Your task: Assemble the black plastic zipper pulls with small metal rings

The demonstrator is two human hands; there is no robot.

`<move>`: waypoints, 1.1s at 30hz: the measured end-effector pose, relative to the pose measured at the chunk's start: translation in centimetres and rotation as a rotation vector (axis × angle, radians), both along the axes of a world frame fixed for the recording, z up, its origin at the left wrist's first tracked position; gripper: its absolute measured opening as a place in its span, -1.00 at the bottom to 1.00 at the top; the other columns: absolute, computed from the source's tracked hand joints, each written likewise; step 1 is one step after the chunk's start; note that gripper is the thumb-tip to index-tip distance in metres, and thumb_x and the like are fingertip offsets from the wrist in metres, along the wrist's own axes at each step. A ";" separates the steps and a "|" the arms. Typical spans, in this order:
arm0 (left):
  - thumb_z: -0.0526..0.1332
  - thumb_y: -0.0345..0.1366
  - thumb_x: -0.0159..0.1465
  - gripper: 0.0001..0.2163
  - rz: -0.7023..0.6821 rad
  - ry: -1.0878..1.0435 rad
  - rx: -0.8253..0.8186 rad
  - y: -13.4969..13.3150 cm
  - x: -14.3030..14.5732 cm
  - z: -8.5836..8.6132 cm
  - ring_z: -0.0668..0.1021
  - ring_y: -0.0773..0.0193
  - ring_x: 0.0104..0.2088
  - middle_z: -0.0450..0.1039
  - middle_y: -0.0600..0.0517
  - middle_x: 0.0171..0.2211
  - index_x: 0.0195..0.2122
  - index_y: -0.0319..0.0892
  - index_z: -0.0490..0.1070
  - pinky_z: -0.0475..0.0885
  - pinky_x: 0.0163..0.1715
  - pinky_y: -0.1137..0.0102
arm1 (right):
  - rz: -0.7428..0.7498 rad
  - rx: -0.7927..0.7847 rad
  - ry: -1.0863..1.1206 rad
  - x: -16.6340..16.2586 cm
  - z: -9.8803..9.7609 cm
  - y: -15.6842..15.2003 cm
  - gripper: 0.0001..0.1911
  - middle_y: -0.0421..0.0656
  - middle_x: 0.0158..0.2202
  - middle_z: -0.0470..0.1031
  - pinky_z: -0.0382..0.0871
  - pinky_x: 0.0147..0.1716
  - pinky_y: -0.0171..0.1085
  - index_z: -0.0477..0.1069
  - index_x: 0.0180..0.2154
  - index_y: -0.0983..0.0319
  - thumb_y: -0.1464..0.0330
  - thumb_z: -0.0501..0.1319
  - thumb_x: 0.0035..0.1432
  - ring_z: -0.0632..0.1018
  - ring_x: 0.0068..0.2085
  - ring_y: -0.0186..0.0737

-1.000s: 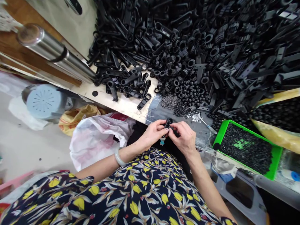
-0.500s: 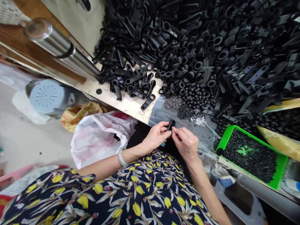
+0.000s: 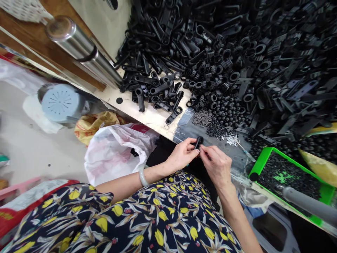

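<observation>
My left hand [image 3: 182, 155] and my right hand [image 3: 217, 165] meet at the table's near edge, both pinched on one small black plastic part [image 3: 198, 142] held between the fingertips. A pale bangle [image 3: 143, 175] circles my left wrist. Just beyond the hands lie small heaps of tiny metal screws [image 3: 202, 117] and pins [image 3: 231, 140] on a clear plastic sheet. A huge pile of black plastic arms and rings [image 3: 237, 56] covers the table behind them.
A green tray [image 3: 256, 163] of tiny black pieces sits at the right, a grey tool handle [image 3: 305, 203] across it. A steel cylinder [image 3: 81, 52] lies at the upper left. Below the table are a white plastic bag [image 3: 116, 151], a yellow sack [image 3: 92, 124] and a grey fan [image 3: 59, 103].
The view has drifted, so everything sits further right and lower. My hands stay together on the black part, with the right fingers shifting closer against it.
</observation>
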State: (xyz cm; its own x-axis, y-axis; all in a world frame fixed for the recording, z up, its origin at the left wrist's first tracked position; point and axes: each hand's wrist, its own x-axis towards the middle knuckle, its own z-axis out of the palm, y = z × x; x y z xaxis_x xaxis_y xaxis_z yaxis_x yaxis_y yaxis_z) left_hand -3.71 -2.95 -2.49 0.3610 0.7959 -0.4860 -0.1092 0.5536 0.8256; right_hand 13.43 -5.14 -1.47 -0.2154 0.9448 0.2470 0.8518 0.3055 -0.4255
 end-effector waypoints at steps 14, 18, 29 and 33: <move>0.28 -0.39 0.30 -0.63 -0.095 0.054 0.082 0.6 -0.5 0.7 0.67 0.19 -0.15 0.65 -0.11 -0.13 0.13 -0.19 0.36 0.53 -0.07 0.31 | 0.084 -0.002 -0.205 0.1 0.7 1.7 -0.68 -0.20 -0.45 0.45 0.23 -0.39 -0.29 0.46 -0.37 0.21 0.36 0.12 0.48 0.49 -0.42 -0.27; 0.27 -0.41 0.29 -0.62 -0.108 0.085 0.148 0.6 -0.6 0.7 0.67 0.22 -0.20 0.65 -0.07 -0.16 0.13 -0.17 0.35 0.53 -0.13 0.34 | 0.154 0.019 -0.310 0.2 0.7 2.4 -0.69 -0.17 -0.45 0.41 0.20 -0.39 -0.26 0.40 -0.41 0.21 0.41 0.09 0.44 0.45 -0.42 -0.24; 0.38 -0.40 0.14 -0.47 -0.053 -0.211 -0.054 0.9 -1.3 -0.2 0.62 0.25 -0.20 0.61 -0.01 -0.21 0.15 -0.16 0.34 0.44 -0.12 0.37 | 0.274 -0.201 -0.529 -1.8 2.0 2.7 -0.77 -0.02 -0.37 0.47 0.21 -0.52 -0.23 0.50 -0.26 0.25 0.65 0.19 0.15 0.50 -0.36 -0.10; 0.41 -0.43 0.09 -0.46 -0.036 -0.258 -0.132 1.2 -1.5 0.0 0.61 0.29 -0.25 0.63 0.00 -0.24 0.11 -0.19 0.37 0.41 -0.15 0.41 | 0.249 -0.159 -0.512 -2.6 1.6 0.5 -0.65 0.04 -0.29 0.51 0.21 -0.58 -0.20 0.51 -0.16 0.25 0.69 0.13 0.14 0.48 -0.34 -0.07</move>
State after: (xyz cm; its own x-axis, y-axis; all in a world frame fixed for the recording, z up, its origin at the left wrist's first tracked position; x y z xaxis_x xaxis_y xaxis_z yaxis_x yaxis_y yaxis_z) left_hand -5.19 -1.75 -2.51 0.5134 0.7160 -0.4730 -0.2846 0.6620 0.6933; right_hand 10.85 -4.67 0.09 -0.4900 0.8674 -0.0871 0.8716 0.4888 -0.0357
